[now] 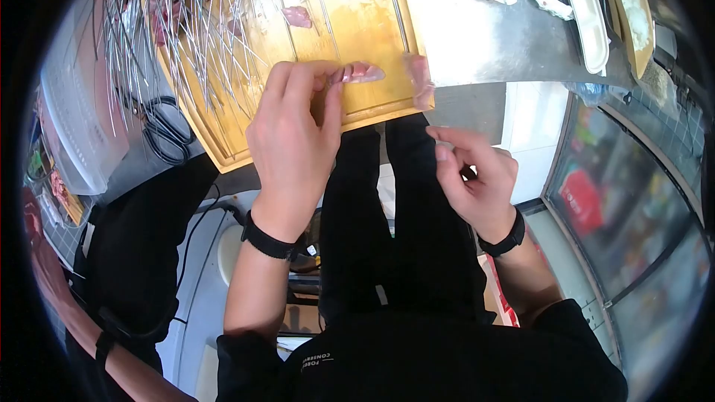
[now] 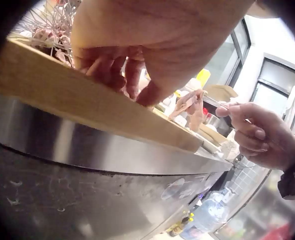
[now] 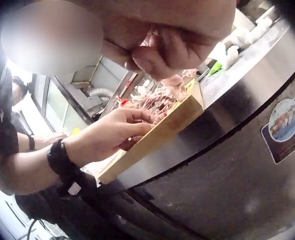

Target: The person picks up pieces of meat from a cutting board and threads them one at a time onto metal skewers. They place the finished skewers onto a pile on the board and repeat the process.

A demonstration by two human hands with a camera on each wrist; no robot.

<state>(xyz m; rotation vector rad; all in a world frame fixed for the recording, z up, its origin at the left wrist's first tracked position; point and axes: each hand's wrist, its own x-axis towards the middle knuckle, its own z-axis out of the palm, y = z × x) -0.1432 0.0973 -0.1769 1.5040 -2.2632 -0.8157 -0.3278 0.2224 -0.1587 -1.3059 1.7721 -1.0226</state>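
Left hand [image 1: 294, 115]: the grip pinches a meat strip [image 1: 365, 74] over the board [image 1: 361, 22]. Right hand [image 1: 480, 175]: fingers curled near a second meat piece [image 1: 419, 82] at the board's corner; cannot tell whether they pinch anything. Expect light, limp, slippery meat; hold one end between fingertips, pressing lightly to avoid tearing.

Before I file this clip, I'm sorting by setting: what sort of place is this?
Probably a commercial food-preparation area, perhaps a small eatery's kitchen. Many thin metal skewers and raw-looking meat lie on a wooden-looking board, which rests on a steel-looking counter.
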